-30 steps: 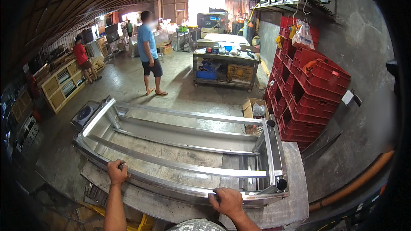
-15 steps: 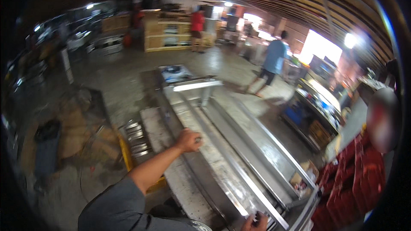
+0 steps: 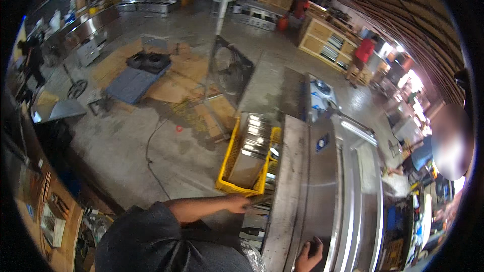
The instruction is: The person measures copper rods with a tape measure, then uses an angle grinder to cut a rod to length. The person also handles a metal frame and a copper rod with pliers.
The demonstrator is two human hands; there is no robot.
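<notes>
My left hand reaches to the left side of a steel workpiece, just below a yellow plastic crate. Its fingers are closed beside a dark strip-like piece, and what they grip is too blurred to name. Low in the picture, my right hand is curled over the steel surface, with something dark at its fingers that I cannot make out. The long steel workpiece has bright rails along its right side. Shiny metal parts sit in the crate.
Flattened cardboard lies on the floor, with a blue-grey panel on it. A dark cable runs across the concrete. A wooden bench stands at lower left. A person in red stands beyond the workpiece.
The view has swung left, bringing the crate and cardboard further into sight. My left hand has moved from above the steel workpiece to its left side, near the crate.
</notes>
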